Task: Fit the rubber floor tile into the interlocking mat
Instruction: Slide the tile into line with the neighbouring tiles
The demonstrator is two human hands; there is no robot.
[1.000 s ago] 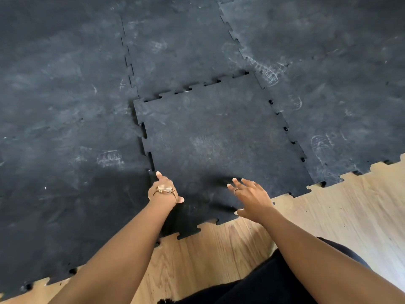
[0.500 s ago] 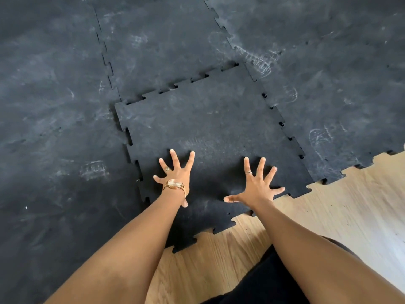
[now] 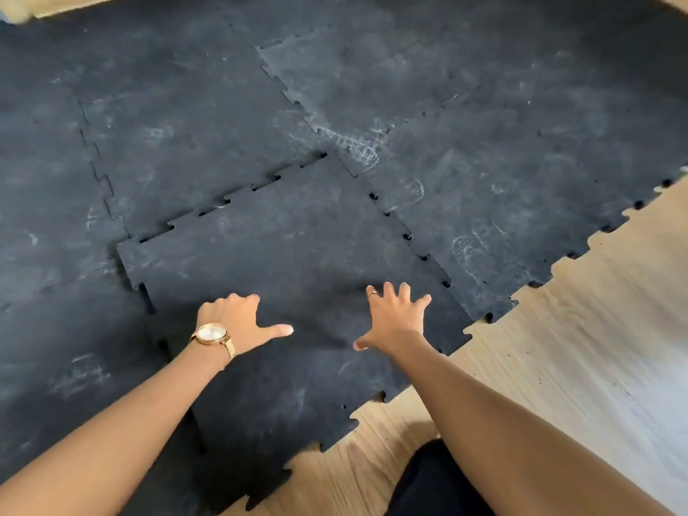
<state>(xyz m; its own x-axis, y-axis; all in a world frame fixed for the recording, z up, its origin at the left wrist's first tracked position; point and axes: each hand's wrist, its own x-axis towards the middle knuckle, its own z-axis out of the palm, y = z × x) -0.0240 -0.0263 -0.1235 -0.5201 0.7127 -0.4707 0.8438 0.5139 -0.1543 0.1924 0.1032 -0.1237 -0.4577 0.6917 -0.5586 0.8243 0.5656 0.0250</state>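
Black rubber floor tile (image 3: 290, 255) lies in the open corner of the interlocking mat (image 3: 502, 143), at the mat's near edge beside bare wood floor (image 3: 577, 348). Not seated yet: far edge and left edge ride up on the neighbouring tiles, dark gaps showing between tabs along the far seam (image 3: 238, 195); left seam (image 3: 145, 296) casts a shadow, so that side sits raised. Right seam looks closer to meshed, small holes still visible at the tabs. Both hands rest on the tile's near half, palms down. Left hand (image 3: 234, 322), watch (image 3: 212, 335) on the wrist, has fingers curled under and knuckles on the rubber, thumb stuck out to the side; holding nothing. Right hand (image 3: 396, 318), ring on one finger, has fingers spread wide and flat on the surface; also holding nothing. Placement reads as pressing and steering: weight low on the tile, probably to slide it toward the far-left corner and push the tabs down into their sockets. Likely next work is along the raised left and far edges. Dark clothing (image 3: 428, 486) at bottom, the person crouched on the wood.
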